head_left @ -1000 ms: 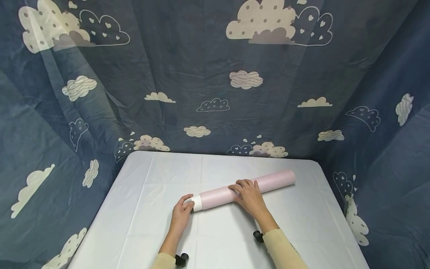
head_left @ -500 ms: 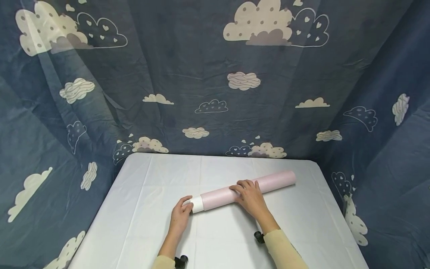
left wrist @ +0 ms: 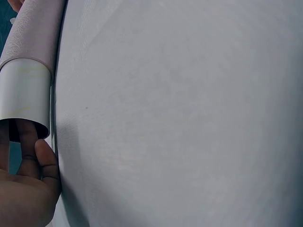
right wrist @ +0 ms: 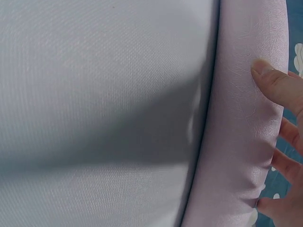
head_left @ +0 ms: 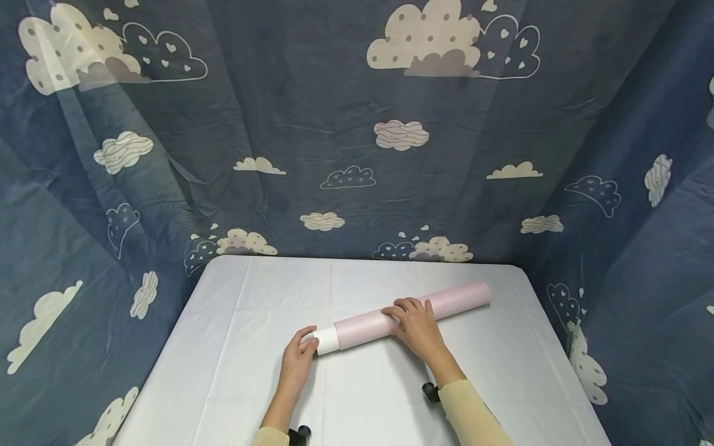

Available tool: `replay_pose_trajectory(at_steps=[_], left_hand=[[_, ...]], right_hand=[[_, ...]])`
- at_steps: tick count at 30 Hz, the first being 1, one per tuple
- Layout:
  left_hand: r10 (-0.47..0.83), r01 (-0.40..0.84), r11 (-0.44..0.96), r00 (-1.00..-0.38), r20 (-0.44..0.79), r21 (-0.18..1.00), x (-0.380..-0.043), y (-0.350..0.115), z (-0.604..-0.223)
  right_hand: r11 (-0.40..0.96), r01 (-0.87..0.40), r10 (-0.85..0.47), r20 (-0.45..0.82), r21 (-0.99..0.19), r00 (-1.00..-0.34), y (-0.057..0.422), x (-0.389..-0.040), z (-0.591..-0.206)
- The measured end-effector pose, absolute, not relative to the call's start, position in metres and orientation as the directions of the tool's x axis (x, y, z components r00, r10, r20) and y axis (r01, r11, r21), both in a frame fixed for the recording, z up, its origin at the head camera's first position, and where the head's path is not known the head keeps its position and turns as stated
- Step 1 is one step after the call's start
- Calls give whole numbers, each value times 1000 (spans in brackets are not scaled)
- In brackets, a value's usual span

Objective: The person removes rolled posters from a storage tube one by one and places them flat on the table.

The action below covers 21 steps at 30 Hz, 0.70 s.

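Note:
A long roll of pink textured wallpaper (head_left: 458,300) lies slantwise across the white table. Out of its left end sticks a white cardboard-like tube (head_left: 326,341), hollow at the end. My left hand (head_left: 295,364) pinches this tube at its rim: in the left wrist view the fingers (left wrist: 27,142) reach inside the opening while the thumb stays by the edge. Farther along, my right hand (head_left: 419,331) grips the middle of the wallpaper roll, thumb (right wrist: 270,78) on the near side and fingers over the far side. The right wrist view shows a finely creased surface.
White cloth covers the table (head_left: 268,297), with fold lines running through it. A dark blue curtain (head_left: 301,111) printed with clouds hangs behind and at both sides. Each wrist carries a small black camera (head_left: 430,391).
My left hand has drawn slightly leftward with the white tube, and more of the tube shows beyond the pink wallpaper. The right hand keeps its grip in place. The head view has shifted slightly.

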State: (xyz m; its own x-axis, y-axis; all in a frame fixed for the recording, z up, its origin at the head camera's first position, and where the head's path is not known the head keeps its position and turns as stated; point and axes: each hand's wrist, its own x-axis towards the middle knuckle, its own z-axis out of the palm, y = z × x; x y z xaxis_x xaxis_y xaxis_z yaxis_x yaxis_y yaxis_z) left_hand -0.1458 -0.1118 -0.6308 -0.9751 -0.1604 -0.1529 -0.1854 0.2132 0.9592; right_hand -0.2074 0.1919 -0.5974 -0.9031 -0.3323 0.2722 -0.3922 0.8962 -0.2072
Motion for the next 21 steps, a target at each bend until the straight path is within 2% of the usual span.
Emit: replay_pose_trajectory(at_steps=[21], left_hand=[[-160, -173, 207, -977, -141, 963, -145, -111, -631]], right_hand=[[910, -372, -320, 258, -186, -912, 202, -208, -595]])
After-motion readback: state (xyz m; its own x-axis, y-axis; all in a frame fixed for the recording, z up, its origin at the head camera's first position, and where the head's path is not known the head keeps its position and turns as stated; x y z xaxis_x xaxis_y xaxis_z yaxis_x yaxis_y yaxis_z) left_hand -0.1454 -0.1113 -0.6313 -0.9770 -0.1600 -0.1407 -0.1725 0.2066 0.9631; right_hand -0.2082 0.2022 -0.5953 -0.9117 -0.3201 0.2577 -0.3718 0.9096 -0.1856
